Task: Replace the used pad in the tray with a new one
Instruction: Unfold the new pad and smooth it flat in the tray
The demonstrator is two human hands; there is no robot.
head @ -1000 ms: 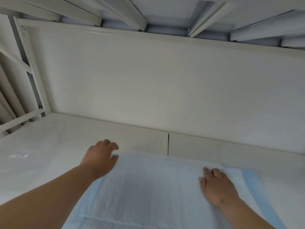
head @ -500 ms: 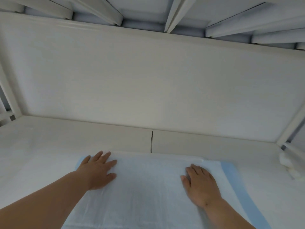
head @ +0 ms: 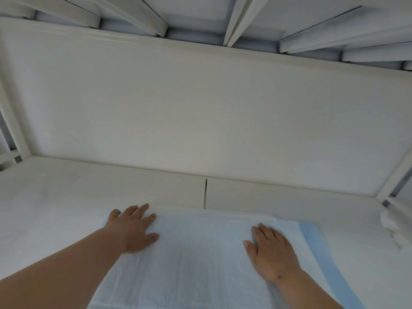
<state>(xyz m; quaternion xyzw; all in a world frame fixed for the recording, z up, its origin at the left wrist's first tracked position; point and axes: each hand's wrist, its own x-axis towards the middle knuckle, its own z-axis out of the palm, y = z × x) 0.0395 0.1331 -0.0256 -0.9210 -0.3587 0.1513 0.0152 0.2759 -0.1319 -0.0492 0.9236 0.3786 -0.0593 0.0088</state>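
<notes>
Both hands lie flat on the pad, fingers straight and spread, palms down. The left hand (head: 133,228) sits at the lower left of centre, over the pad's far left corner, where a sliver of blue border peeks out by the little finger. The right hand (head: 272,250) presses the pad at the lower right, just inside the blue border strip (head: 312,241) that runs down that side. Neither hand pinches or curls round anything; they look to be holding the sheet down, most likely to smooth it so it lies flat and square.

The pad (head: 200,253) is pale blue-white, quilted, with faint fold creases, and fills the lower middle of the frame between the 2 forearms. It rests on the white floor of the tray (head: 66,197), its far edge near but apart from the low back ledge, which has 1 dark vertical seam (head: 206,192) at centre. Judging by its clean look, this is the new pad already laid in place, so the task seems close to done, with only flattening and aligning left.

Behind rises a tall white back panel (head: 200,108), with white slats (head: 236,18) across the top of the frame. A crumpled white lump (head: 394,228) lies at the right edge, well apart from the pad; what it is I cannot tell.
</notes>
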